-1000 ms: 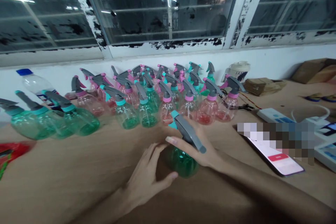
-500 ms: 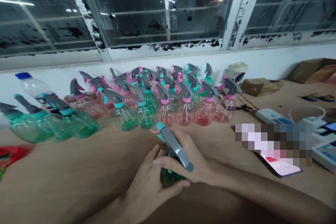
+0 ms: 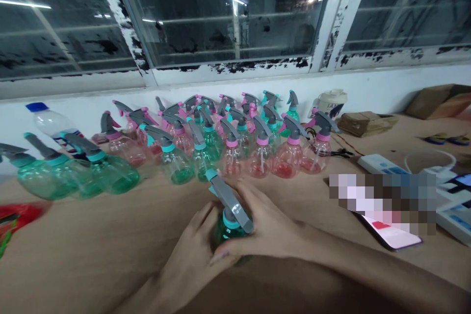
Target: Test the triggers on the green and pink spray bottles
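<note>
A green spray bottle (image 3: 232,234) with a grey and teal trigger head stands between my hands near the front of the table. My left hand (image 3: 198,245) is wrapped around its left side, and my right hand (image 3: 270,228) grips its right side with the thumb across the front. The nozzle points away to the upper left. Just beyond stands a row of similar bottles, among them a green spray bottle (image 3: 204,164) and a pink spray bottle (image 3: 260,163). My far fingers are partly hidden behind the held bottle.
Several green bottles (image 3: 116,176) stand at the left, before a clear bottle with a blue cap (image 3: 55,125). A red packet (image 3: 20,221) lies at the left edge. To the right are a phone (image 3: 397,235), power strips (image 3: 382,164), a white tub (image 3: 332,102) and cardboard (image 3: 364,121).
Both hands have shifted slightly left with the spray bottle. My right hand has moved down from beside the trigger head onto the bottle's body, uncovering the teal collar.
</note>
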{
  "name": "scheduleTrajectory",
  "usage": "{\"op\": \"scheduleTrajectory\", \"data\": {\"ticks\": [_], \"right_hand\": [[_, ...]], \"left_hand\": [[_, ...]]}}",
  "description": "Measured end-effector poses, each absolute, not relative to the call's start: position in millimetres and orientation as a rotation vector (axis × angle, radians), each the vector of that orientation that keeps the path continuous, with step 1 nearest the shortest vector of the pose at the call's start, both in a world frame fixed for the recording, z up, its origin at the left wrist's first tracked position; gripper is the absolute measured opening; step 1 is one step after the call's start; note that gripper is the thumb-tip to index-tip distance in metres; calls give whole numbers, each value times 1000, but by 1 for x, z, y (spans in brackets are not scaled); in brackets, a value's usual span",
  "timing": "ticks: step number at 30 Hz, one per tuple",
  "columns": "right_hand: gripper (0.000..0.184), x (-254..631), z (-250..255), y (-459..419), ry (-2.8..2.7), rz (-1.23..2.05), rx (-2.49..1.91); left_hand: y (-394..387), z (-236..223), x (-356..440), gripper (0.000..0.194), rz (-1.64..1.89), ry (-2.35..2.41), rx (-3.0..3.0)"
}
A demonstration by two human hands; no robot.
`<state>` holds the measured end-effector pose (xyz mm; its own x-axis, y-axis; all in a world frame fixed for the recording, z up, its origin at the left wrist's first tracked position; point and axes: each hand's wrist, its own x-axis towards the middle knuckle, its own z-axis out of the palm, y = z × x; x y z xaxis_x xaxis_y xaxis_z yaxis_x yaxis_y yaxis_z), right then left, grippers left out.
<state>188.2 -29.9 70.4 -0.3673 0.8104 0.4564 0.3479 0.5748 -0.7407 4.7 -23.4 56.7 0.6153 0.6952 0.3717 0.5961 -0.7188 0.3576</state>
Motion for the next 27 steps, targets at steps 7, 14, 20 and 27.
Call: {"op": "scheduleTrajectory", "data": {"ticks": [7,14,20,27], "right_hand": [[97,200,58,-37,-1963,772,-1150],[70,219,37,-39,-1878,751,-1375],[36,218,21,-40,-1901,688,-1366],[18,209,19,-35,-1947,683,-1304]], "left_hand": [[-21,57,-34,58,751,1410,2500],[-7,50,-82,45,836,1655,2339],[10,57,-103,49,1019,1707,2144],[23,74,-123,52,1046,1770,1885]]}}
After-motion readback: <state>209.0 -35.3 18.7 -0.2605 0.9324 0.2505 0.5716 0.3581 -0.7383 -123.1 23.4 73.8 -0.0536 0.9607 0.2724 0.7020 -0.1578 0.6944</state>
